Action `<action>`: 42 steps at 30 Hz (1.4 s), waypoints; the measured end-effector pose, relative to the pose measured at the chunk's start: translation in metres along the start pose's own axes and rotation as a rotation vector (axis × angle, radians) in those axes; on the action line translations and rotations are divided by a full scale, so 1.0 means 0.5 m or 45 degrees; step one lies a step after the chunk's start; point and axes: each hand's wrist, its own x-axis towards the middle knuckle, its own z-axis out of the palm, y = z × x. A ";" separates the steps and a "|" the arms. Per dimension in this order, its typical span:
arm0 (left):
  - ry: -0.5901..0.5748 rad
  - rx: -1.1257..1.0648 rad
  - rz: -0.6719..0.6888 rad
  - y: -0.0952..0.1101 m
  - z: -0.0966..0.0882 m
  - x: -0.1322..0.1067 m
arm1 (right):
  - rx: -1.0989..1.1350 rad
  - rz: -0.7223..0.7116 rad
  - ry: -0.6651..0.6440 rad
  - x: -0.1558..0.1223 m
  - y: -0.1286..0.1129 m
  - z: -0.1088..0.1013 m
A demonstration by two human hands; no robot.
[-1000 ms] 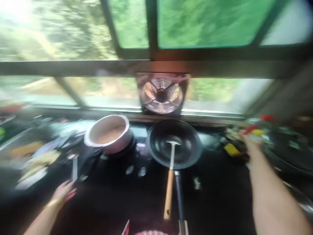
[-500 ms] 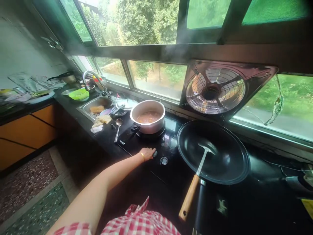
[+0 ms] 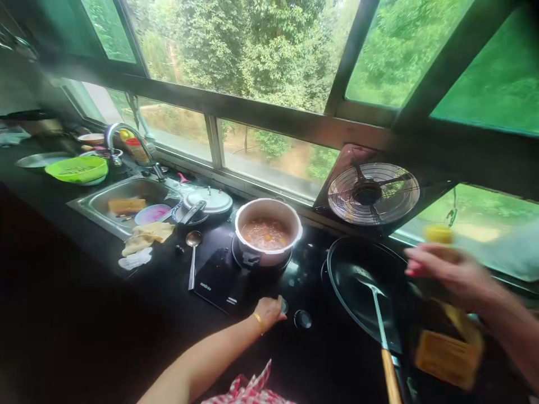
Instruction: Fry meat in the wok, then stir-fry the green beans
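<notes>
With its fingers round a small stove knob (image 3: pixel 284 307), my left hand (image 3: pixel 268 312) is closed at the front of the black cooktop; a gold bracelet circles its wrist. A second knob (image 3: pixel 303 319) lies just to the right. Behind my hand stands a lidless pressure-cooker pot (image 3: pixel 268 259), with reddish-brown liquid and pieces inside. To its right, a metal spatula with a wooden handle (image 3: pixel 391 377) rests in a black wok (image 3: pixel 349 280). My right hand is out of view. A blurred hand (image 3: pixel 446 272), seemingly another person's, grips a yellow-capped container with a yellow label (image 3: pixel 448 359) near the wok.
A ladle (image 3: pixel 192 264) lies left of the pot, near a folded cloth (image 3: pixel 149 237). The cooker lid (image 3: pixel 208 200) sits behind. Farther left are a steel sink (image 3: pixel 95 210), its tap (image 3: pixel 110 137) and a green basket (image 3: pixel 78 170). A fan (image 3: pixel 373 193) is mounted by the window.
The view has tilted and shifted, bringing the pot and wok lower. My left hand stays at the knob. From the right, a hand with a yellow-capped container has come in near the wok.
</notes>
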 end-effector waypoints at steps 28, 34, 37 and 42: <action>-0.579 0.443 0.305 -0.054 -0.113 -0.080 | -1.828 -0.150 -1.018 0.146 -0.163 0.507; -0.595 0.432 0.277 -0.048 -0.111 -0.079 | -1.812 -0.223 -1.026 0.124 -0.186 0.516; -0.601 0.438 0.271 -0.049 -0.112 -0.081 | -1.772 -0.252 -1.028 0.121 -0.184 0.518; -0.611 0.483 0.256 -0.030 -0.132 -0.083 | -1.617 -0.155 -0.905 0.129 -0.191 0.495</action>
